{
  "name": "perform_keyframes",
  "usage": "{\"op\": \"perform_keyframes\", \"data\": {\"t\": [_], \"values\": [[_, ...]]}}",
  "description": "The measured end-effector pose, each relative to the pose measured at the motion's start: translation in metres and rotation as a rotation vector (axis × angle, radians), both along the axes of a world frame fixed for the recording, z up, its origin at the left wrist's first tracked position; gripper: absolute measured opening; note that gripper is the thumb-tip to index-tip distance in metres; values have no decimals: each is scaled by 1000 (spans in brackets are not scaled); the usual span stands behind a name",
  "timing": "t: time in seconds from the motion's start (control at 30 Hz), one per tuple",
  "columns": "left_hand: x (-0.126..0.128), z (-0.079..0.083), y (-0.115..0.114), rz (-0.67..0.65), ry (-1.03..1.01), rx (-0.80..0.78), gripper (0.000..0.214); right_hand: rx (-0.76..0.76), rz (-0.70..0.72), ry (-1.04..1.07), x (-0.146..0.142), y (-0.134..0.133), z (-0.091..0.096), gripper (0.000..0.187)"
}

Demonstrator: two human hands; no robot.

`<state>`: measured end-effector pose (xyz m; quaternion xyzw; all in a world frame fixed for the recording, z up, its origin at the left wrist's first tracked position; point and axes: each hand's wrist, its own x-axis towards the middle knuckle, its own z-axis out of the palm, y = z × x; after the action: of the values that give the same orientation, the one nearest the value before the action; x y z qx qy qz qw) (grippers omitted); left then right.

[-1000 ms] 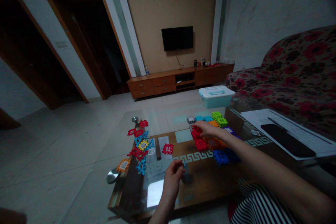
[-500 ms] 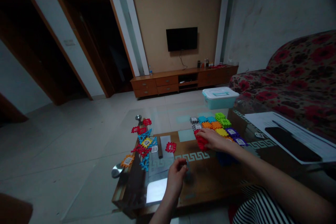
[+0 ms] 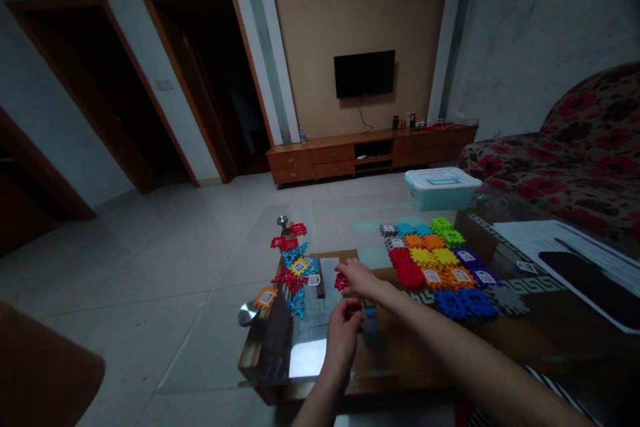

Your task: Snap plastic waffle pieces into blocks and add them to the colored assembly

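My right hand (image 3: pixel 359 280) reaches left over the glass tabletop, its fingers closed around a red notched plastic tile (image 3: pixel 341 282) that they partly cover. Just below it, my left hand (image 3: pixel 343 328) is loosely curled, with no piece visible in its fingers. On the right lies a block of notched tiles in flat rows: solid red tiles (image 3: pixel 409 275), yellow tiles (image 3: pixel 433 257), orange window tiles (image 3: pixel 447 277), blue tiles (image 3: pixel 465 305) and green tiles (image 3: pixel 448 232). Left of my hands is a loose group with red pieces (image 3: pixel 289 279), blue triangular pieces (image 3: pixel 297 305) and a yellow window tile (image 3: pixel 300 267).
An orange window tile (image 3: pixel 265 297) lies near the glass table's left side. A grey tile (image 3: pixel 509 300) sits beside the blue ones. Papers (image 3: pixel 525 233) and a black phone (image 3: pixel 580 283) are at the right. Beyond stands a lidded teal box (image 3: pixel 443 192).
My right hand has moved left from the red tiles in the block to the single red tile. My left hand stays curled nearby. The view has turned slightly left.
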<state>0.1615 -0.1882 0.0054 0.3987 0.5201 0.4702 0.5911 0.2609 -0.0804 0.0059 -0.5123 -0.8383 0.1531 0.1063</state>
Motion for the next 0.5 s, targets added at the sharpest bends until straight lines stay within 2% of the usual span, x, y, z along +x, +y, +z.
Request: {"op": "perform_keyframes", "data": {"t": [0.1, 0.2, 0.27, 0.33, 0.4, 0.5], "values": [[-5, -2, 1, 63, -94, -57, 19, -21, -5, 74, 10, -8, -1, 58], [-6, -2, 1, 155, -281, -163, 19, -143, -12, 394, 26, -25, 3, 69], [-5, 2, -1, 117, -436, -211, 22, -255, 23, 627, 35, -40, 8, 72], [-3, 7, -3, 1, -566, -193, 27, -299, 91, 762, 42, -55, 13, 73], [0, 13, -4, -74, -622, -134, 34, -240, 143, 784, 46, -67, 17, 72], [1, 17, -4, -36, -551, -73, 47, -96, 175, 704, 50, -77, 20, 68]]}}
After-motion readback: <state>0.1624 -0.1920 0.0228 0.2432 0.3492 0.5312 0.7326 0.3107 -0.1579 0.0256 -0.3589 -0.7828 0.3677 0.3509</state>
